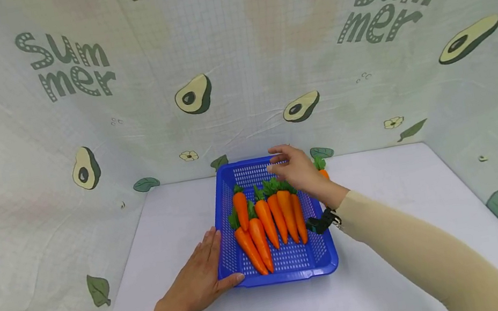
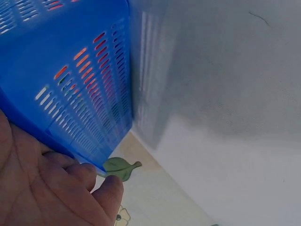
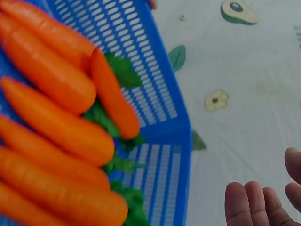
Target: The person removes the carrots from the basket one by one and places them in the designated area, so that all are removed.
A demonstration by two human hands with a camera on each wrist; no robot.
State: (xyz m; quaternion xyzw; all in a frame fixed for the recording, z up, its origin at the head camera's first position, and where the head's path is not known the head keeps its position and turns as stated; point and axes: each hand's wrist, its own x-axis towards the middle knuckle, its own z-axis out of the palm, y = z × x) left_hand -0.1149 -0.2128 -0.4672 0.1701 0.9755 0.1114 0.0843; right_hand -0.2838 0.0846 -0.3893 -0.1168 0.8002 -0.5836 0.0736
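Sleeves fill the bottom of the head view, both reaching in over the table (image 1: 396,284) — white, flat, boxed on three sides by a cloth backdrop (image 1: 234,60) printed with avocados and "Summer".

Basket (image 1: 281,272) sits centre, near the back wall, blue slotted plastic, long axis running away from the person. Carrots (image 1: 269,223) lie in it side by side, long axes along the basket's, green tops toward the far end, tips toward the person. One more carrot (image 1: 321,168) shows just outside the far right corner, mostly hidden behind the right hand.

Left hand (image 1: 200,280) lies flat against the basket's near-left corner — fingers straight and together along the left wall, thumb along the near rim. Left wrist view confirms it: fingers pressed against the blue wall (image 2: 80,94), nothing gripped.

Right hand (image 1: 292,167) hovers over the far end of the basket, above the green tops. Fingers loosely bent, slightly spread, holding nothing; right wrist view shows fingertips (image 3: 254,202) clear of the rim. Carrots lie below and toward the person from those fingers, so the right hand is the nearer one to the tops; the left is nearer the tips but on the outside of the wall.
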